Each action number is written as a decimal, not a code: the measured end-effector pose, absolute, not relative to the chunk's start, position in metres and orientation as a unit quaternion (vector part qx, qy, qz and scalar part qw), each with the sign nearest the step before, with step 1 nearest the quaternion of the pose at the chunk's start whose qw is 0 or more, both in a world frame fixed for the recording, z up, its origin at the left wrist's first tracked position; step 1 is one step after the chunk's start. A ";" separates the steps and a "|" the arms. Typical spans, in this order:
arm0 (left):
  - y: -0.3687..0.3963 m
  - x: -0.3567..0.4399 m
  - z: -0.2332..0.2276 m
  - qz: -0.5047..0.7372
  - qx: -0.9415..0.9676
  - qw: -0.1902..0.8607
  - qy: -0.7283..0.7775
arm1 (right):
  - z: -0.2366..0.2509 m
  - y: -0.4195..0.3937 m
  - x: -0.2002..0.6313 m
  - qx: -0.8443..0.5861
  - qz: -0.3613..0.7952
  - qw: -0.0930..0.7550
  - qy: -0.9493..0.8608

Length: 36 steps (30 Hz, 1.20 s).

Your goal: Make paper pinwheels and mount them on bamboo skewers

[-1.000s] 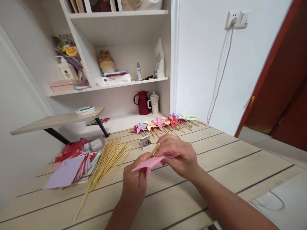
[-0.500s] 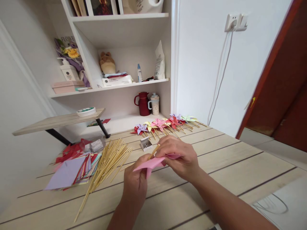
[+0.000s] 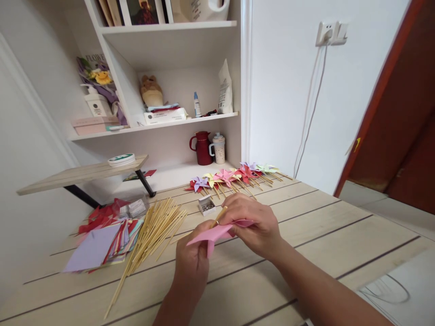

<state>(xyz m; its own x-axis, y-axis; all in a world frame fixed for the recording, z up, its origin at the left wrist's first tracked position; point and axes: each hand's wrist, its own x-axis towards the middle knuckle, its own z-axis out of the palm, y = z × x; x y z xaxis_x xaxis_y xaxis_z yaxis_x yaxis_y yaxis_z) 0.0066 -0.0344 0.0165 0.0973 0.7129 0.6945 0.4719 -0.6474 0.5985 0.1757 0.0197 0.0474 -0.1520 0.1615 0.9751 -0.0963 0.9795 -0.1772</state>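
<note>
over on the left a loose stack of coloured paper squares (image 3: pixel 102 240) lies on the wooden table (image 3: pixel 306 235), a lilac sheet on top, with a small clear packet (image 3: pixel 136 207) just behind it. beside the stack is a fan of bamboo skewers (image 3: pixel 149 235), splayed and overlapping, their tips running towards the table's near edge. a little open box of pins (image 3: pixel 206 206) sits just beyond them. in the middle, the left hand (image 3: pixel 192 258) is closed from below around a folded pink paper piece (image 3: pixel 212 233), lifted clear of the table, and a bamboo stick (image 3: pixel 219 215) pokes up out of the grip behind the paper. the right hand (image 3: pixel 253 224) is curled over the top, fingertips pinched onto the pink folds where they meet the stick; whether a pin is between those fingers i can't tell. to my eye the trick here is keeping the folded corners stacked square at the centre while pressing, with the lower hand bracing the stick so it doesn't twist. farther back and to the right, a row of finished paper pinwheels (image 3: pixel 234 174) lies along the table's far edge, near a red jug (image 3: pixel 202 147) and a pale mug (image 3: pixel 218 147) on the low shelf.
</note>
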 end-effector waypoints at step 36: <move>-0.038 0.008 0.017 0.562 0.708 0.050 0.425 | 0.051 0.016 0.176 -0.027 0.105 0.659 -0.744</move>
<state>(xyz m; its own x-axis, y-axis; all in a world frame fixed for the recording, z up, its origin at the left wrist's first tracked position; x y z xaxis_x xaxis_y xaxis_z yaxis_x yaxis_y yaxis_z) 0.0079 -0.0384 0.0166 0.0063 0.6570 0.7538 0.5456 -0.6340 0.5480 0.1760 0.0161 0.0508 -0.1302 0.1787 0.9752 -0.0989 0.9764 -0.1921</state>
